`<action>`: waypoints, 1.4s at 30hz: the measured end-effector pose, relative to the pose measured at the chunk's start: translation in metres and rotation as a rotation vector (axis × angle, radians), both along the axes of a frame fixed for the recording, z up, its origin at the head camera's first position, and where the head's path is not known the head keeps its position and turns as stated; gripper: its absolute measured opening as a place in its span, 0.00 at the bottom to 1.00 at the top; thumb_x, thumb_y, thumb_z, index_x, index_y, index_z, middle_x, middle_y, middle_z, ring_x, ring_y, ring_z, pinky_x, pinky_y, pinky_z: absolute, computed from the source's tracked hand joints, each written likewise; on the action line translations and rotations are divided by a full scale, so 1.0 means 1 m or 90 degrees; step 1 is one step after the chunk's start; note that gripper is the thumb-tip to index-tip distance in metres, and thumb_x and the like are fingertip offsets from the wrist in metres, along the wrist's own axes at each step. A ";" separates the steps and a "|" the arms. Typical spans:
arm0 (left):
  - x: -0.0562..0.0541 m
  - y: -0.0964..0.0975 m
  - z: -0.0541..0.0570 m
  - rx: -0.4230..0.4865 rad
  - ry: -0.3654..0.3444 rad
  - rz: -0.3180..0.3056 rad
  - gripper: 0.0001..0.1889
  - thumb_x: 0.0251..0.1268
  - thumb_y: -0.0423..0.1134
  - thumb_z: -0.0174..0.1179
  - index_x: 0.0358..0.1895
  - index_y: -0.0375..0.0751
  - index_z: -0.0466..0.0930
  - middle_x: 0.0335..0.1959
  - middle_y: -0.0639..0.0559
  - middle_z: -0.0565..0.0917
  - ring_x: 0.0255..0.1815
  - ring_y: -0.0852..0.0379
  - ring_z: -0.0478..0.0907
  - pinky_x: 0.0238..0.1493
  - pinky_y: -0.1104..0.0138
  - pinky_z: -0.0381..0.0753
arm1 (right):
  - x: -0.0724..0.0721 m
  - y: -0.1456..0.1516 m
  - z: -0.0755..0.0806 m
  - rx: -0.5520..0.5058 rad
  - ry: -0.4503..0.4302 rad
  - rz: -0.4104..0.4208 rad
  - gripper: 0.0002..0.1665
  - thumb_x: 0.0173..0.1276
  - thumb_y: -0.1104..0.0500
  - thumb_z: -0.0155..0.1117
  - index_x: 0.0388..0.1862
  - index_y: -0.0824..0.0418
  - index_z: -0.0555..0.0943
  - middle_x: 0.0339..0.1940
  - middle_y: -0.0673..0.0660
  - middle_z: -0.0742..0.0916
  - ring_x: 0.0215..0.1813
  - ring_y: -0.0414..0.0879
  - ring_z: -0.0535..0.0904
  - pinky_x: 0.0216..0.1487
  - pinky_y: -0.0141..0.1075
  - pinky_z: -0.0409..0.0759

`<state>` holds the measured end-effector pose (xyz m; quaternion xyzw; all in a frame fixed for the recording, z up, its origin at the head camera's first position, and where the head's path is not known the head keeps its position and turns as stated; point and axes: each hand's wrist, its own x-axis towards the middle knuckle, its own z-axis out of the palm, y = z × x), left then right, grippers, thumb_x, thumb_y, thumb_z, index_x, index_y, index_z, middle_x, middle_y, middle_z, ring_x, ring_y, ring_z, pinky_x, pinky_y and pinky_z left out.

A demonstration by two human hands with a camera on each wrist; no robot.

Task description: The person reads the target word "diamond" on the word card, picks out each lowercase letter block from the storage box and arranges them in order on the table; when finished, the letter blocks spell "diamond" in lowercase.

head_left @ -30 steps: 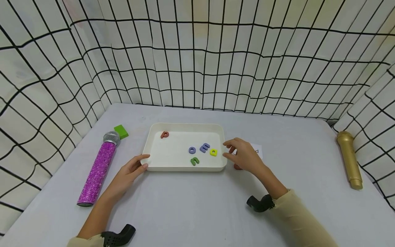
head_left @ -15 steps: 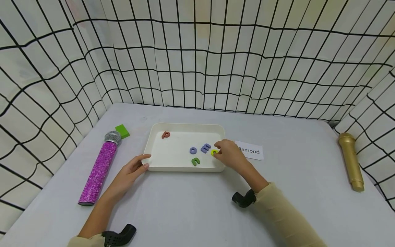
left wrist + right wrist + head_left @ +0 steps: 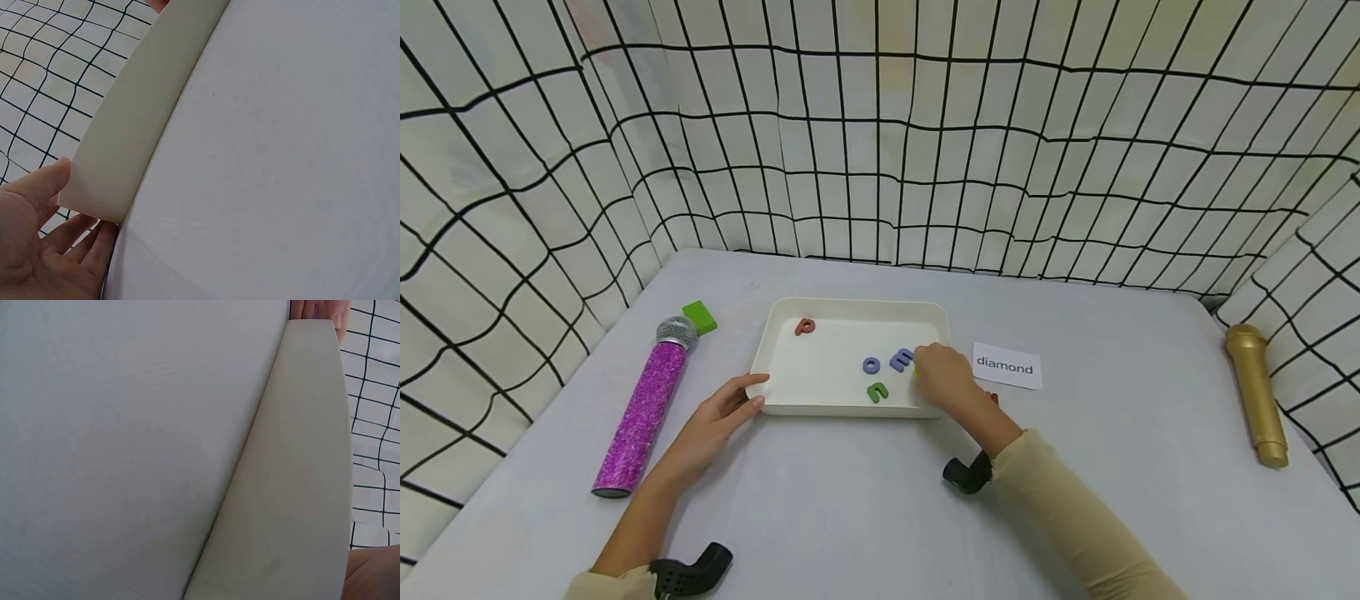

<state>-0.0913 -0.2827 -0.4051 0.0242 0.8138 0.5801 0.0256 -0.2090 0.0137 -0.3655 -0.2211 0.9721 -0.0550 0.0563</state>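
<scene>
Beige sleeves (image 3: 1086,525), black wrist cameras (image 3: 692,573) — curved

I can see just a sliver of a small yellow piece (image 3: 916,373) behind the bare right hand (image 3: 944,377), whose wrist partly covers a reddish-brown piece (image 3: 995,398); both shapes escape me.

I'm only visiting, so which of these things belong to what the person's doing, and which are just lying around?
Seemingly part of it:
white tray, held by the left hand
yellow letter, mostly hidden by the right hand
red letter, green letter, blue o, blue m
"diamond" card, probably for reference

Apparently just lying about:
pink microphone
gold cylinder
green block
</scene>
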 end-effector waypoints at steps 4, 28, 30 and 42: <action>0.000 0.001 0.001 0.002 0.001 -0.003 0.26 0.73 0.45 0.51 0.67 0.35 0.62 0.73 0.35 0.51 0.72 0.39 0.47 0.67 0.53 0.56 | -0.001 -0.001 -0.002 -0.021 -0.022 -0.006 0.04 0.64 0.65 0.63 0.35 0.65 0.79 0.27 0.55 0.77 0.30 0.47 0.72 0.28 0.34 0.72; 0.001 0.001 0.001 0.005 0.002 -0.003 0.26 0.73 0.44 0.51 0.67 0.33 0.62 0.73 0.33 0.50 0.73 0.36 0.45 0.67 0.47 0.51 | -0.003 -0.003 -0.013 -0.196 -0.093 0.017 0.15 0.59 0.65 0.69 0.46 0.63 0.83 0.39 0.55 0.82 0.40 0.46 0.75 0.46 0.36 0.78; 0.001 0.001 0.001 0.003 0.002 -0.003 0.26 0.73 0.44 0.51 0.67 0.34 0.61 0.73 0.33 0.50 0.73 0.36 0.44 0.67 0.47 0.51 | -0.002 -0.002 -0.011 -0.204 -0.093 0.024 0.15 0.58 0.65 0.69 0.46 0.63 0.83 0.38 0.54 0.81 0.39 0.46 0.75 0.44 0.35 0.79; 0.000 0.000 0.001 0.005 0.010 -0.008 0.25 0.73 0.43 0.51 0.67 0.33 0.62 0.73 0.34 0.51 0.73 0.38 0.46 0.67 0.51 0.52 | 0.015 0.016 0.009 -0.305 -0.068 0.088 0.14 0.56 0.66 0.71 0.43 0.63 0.83 0.37 0.52 0.82 0.38 0.44 0.79 0.38 0.32 0.79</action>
